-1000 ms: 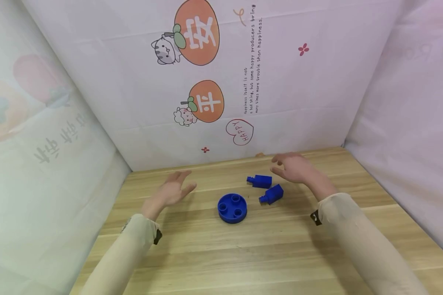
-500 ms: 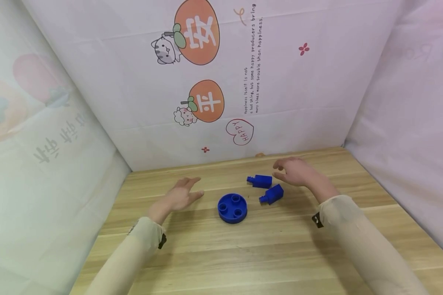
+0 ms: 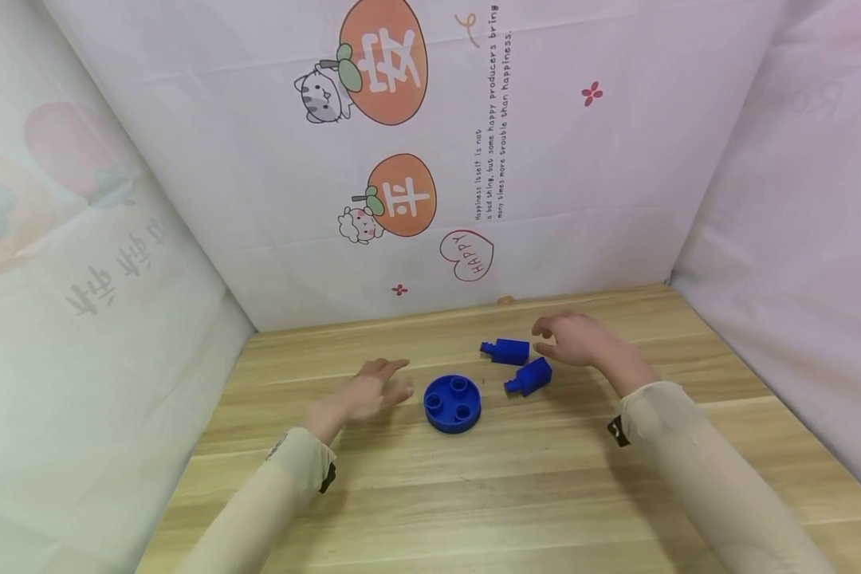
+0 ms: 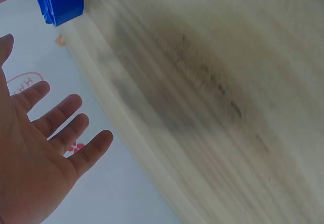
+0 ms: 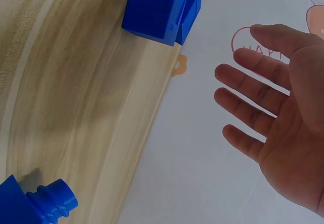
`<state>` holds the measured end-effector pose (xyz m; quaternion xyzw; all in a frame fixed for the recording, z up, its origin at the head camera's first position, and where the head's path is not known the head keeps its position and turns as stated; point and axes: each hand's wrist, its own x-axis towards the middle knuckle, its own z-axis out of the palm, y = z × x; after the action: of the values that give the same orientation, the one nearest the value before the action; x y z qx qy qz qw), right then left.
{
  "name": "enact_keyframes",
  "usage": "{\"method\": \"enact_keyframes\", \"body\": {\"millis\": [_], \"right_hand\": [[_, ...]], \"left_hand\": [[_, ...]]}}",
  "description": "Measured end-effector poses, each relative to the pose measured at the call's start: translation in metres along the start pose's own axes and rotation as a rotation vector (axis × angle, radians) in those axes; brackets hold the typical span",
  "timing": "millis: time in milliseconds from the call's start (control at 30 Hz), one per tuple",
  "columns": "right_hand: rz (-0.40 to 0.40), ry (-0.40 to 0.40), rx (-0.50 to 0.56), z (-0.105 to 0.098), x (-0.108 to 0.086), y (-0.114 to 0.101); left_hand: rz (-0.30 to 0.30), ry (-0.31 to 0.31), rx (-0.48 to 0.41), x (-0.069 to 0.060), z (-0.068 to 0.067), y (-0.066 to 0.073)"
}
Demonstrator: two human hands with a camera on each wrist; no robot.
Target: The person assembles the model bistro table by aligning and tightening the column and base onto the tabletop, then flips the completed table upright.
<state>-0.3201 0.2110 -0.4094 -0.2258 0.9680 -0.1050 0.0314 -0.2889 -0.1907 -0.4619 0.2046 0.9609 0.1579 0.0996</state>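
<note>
A round blue base (image 3: pixel 450 402) with three raised sockets lies on the table. Left of it hovers my left hand (image 3: pixel 362 396), fingers spread and holding nothing, the thumb tip close to its rim. To the base's right lie two blue block-like pieces (image 3: pixel 513 352) (image 3: pixel 532 376), each with a narrow ridged neck at one end. My right hand (image 3: pixel 579 340) hangs just beyond their block ends, fingers loosely bent, apart from both. In the right wrist view, another ridged neck (image 5: pixel 54 199) shows at the lower left; the head view does not show this piece.
The wooden table (image 3: pixel 430 494) carries these parts. A white printed cloth (image 3: pixel 273 199) rises at the back, and similar cloth walls stand at the left (image 3: pixel 100 335) and right (image 3: pixel 796 263).
My left hand has moved right and nearer, closing in on the round base. My right hand has lowered slightly near the block pieces. The blue parts have stayed in place.
</note>
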Motion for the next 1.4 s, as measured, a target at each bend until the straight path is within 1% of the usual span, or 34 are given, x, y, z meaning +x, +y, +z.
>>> {"method": "enact_keyframes", "body": {"millis": [267,433,700,867,1067,1400], "right_hand": [[-0.031,-0.003,-0.017,0.004,-0.002,-0.001],[-0.033,-0.010,-0.025,0.010,-0.001,0.001],[-0.045,-0.034,-0.007,0.018,-0.001,0.003],[-0.032,-0.047,-0.006,0.024,-0.001,0.005],[-0.028,-0.077,-0.003,0.026,-0.003,0.004],[-0.061,-0.104,-0.018,0.032,-0.004,0.006]], "left_hand": [[0.038,-0.019,-0.011,0.000,0.011,0.009],[0.070,-0.016,-0.005,0.003,0.016,0.011],[0.051,-0.056,0.012,0.006,0.026,0.014],[0.060,-0.049,0.042,0.008,0.031,0.018],[0.081,-0.050,0.049,0.008,0.034,0.021],[0.089,-0.042,0.083,0.008,0.037,0.024]]}}
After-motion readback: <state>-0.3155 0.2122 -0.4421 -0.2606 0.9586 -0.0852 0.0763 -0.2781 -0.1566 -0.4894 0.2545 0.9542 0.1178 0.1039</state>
